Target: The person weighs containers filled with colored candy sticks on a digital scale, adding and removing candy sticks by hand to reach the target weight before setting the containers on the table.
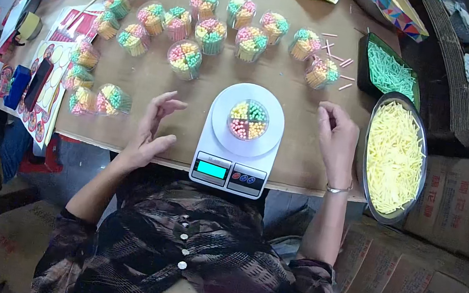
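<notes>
A white digital kitchen scale (205, 141) with a lit screen lies at the table's front edge. On its round platform stands a clear cup (248, 119) of yellow, green, pink and orange sticks, sorted by colour into sections. My left hand (156, 126) is left of the scale, fingers apart and holding nothing visible. To the right of the scale, my right hand (335, 136) hovers over the table with its fingers curled together; whether anything small is between them is hidden. Beyond it, loose pink sticks (346, 63) lie beside another filled cup (322, 74).
Several filled cups (184, 60) stand across the table's back and left. At right are an oval tray (368, 164) of yellow sticks and a black bin (362, 62) of green sticks. Sticker sheets (56, 74) lie left; cardboard boxes (457, 198) sit lower right.
</notes>
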Tool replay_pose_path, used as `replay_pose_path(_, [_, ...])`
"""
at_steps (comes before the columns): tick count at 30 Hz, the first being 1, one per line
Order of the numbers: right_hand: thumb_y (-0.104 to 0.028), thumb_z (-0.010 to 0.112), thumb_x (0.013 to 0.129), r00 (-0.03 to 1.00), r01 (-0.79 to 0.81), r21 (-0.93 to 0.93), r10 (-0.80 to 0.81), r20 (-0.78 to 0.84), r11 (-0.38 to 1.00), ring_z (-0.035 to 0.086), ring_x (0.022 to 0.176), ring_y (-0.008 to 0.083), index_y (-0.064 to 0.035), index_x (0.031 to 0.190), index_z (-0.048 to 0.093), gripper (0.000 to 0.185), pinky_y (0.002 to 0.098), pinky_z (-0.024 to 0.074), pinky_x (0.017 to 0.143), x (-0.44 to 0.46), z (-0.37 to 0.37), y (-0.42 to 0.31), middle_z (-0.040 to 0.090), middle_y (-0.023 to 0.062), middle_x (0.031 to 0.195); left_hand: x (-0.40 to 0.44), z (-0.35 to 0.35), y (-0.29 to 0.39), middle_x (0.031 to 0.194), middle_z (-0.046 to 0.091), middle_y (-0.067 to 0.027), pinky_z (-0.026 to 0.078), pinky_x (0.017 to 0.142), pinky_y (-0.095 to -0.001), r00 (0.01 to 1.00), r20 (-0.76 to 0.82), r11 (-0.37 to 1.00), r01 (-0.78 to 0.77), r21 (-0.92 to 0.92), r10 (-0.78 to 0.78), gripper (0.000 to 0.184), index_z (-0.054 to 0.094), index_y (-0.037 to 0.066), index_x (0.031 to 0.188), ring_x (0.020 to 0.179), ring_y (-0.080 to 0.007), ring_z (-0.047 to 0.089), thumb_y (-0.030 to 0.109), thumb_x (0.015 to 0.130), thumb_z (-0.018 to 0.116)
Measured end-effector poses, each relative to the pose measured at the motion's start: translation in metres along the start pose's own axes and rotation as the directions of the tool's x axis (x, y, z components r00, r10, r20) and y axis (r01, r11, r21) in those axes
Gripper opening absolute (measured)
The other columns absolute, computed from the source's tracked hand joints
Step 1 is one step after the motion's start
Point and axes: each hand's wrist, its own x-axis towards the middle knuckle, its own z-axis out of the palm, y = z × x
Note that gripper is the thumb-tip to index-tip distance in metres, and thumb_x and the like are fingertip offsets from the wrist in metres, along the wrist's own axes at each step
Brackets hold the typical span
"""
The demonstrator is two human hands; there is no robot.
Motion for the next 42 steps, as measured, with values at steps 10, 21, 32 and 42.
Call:
replay_pose_path(10, [-0.007,0.06,0.085,0.987,-0.138,0.092,0.129,0.098,0.986,0.048,0.057,0.0099,0.0035,0.096,0.066,0.016,0.0234,0.0412,0.055,-0.021,0.001,-0.002,0.061,0.0033,0.071,0.009,0.006,-0.009,0.132,0.046,-0.0155,0.03,0.107,-0.0382,0.998,0.038,0.998,0.055,-0.014,-0.054,0.071,0.033,0.003,0.139,0.122,-0.0263,0.044,0.01,0.074,0.063])
replay_pose_path(21, [-0.009,0.058,0.087,0.975,-0.137,0.229,0.091,0.201,0.964,0.051,0.063,0.0121,0.0018,0.096,0.065,0.016,0.0251,0.043,0.06,0.011,0.03,-0.007,0.063,0.0058,0.076,0.056,0.046,0.021,0.114,0.052,-0.0147,0.045,0.083,-0.0391,0.954,0.055,0.737,-0.264,0.623,0.295,0.069,0.046,0.006,0.129,0.097,-0.0299,0.054,0.015,0.066,0.071])
replay_pose_path(32, [-0.006,0.056,0.086,0.992,0.027,0.181,-0.005,-0.122,0.983,0.055,0.07,0.0158,-0.0003,0.099,0.064,0.016,0.0267,0.0456,0.065,0.051,0.055,0.03,0.06,0.0061,0.088,0.06,-0.135,0.049,0.104,0.052,-0.0193,0.048,0.076,-0.0436,0.729,-0.676,0.252,0.677,0.691,-0.106,0.056,0.047,0.0,0.111,0.088,-0.0352,0.057,0.027,0.069,0.072])
replay_pose_path(42, [-0.005,0.057,0.087,0.996,-0.048,0.192,0.062,-0.066,0.98,0.056,0.074,0.0134,0.0006,0.1,0.064,0.016,0.0239,0.0457,0.069,0.038,0.036,0.002,0.062,0.0051,0.09,0.091,-0.146,0.005,0.099,0.055,-0.0158,0.047,0.078,-0.0378,0.913,-0.379,0.243,0.337,0.91,0.152,0.051,0.056,0.004,0.107,0.089,-0.0315,0.056,0.029,0.066,0.074])
